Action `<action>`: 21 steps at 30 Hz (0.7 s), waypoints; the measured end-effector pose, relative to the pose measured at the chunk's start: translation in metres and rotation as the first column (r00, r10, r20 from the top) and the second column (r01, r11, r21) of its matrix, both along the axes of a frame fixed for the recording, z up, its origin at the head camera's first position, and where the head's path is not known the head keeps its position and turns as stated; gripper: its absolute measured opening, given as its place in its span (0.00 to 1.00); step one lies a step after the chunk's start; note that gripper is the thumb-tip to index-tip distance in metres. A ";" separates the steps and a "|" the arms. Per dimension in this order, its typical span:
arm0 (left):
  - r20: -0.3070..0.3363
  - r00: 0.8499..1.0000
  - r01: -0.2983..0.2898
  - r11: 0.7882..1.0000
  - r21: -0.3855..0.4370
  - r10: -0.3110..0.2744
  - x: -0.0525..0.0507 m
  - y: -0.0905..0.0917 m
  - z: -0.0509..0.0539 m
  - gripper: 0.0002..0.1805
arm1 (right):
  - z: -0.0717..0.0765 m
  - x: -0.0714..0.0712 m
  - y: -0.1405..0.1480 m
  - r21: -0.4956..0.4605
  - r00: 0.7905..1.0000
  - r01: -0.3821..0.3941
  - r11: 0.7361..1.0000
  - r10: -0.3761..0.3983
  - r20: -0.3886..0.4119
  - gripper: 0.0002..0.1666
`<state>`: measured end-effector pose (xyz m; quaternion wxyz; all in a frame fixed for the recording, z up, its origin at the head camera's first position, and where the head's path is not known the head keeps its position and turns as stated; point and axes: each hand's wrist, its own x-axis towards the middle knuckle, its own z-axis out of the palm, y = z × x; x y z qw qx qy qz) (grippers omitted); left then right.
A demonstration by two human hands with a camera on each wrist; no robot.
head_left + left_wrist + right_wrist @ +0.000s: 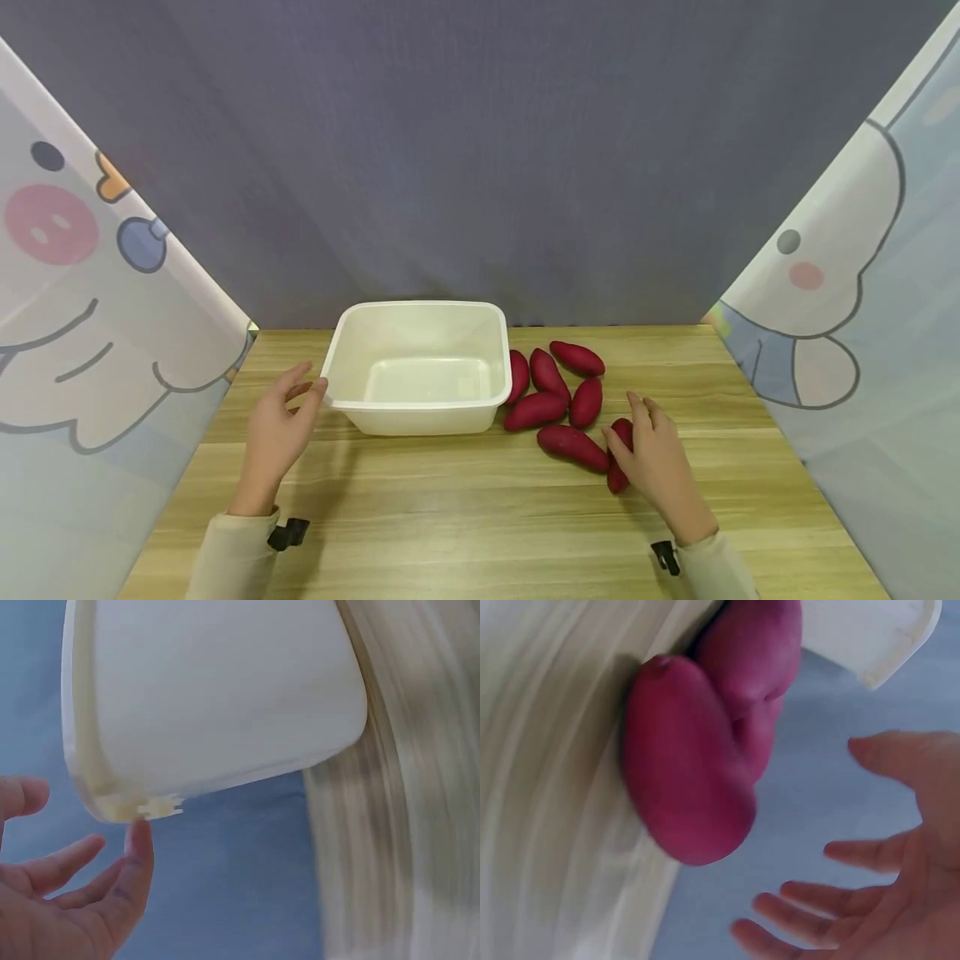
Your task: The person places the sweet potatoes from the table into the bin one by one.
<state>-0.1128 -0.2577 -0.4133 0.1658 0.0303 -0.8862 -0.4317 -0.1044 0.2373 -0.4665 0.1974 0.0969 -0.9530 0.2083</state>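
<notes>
All seven sweet potatoes (585, 404) show only from my head; left grip (277, 429), touching the tub (423, 422), and right grip (662, 460) are spread.

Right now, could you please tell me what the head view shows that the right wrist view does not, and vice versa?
Only the head view shows the left hand at the corner of the white basin, the basin's full opening, and the printed side panels.

Only the right wrist view shows the palm side of the right hand, with background visible between its fingertips and the nearest sweet potato.

Both share the right hand, sweet potatoes, wooden table and white basin, though the wrist view catches just part of the basin.
</notes>
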 end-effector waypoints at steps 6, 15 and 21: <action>0.165 0.986 -0.021 0.972 0.233 -0.018 -0.016 -0.009 -0.003 0.33 | -0.005 -0.003 0.017 -0.159 0.956 0.080 0.984 -0.030 0.292 0.40; 0.184 0.982 -0.035 0.915 0.403 -0.044 -0.027 -0.011 -0.009 0.31 | -0.017 -0.008 0.032 -0.289 0.876 0.140 0.947 0.017 0.482 0.41; 0.205 0.977 -0.048 0.878 0.477 -0.058 -0.029 -0.014 -0.013 0.29 | -0.016 -0.007 0.035 -0.333 0.844 0.182 0.925 0.026 0.536 0.41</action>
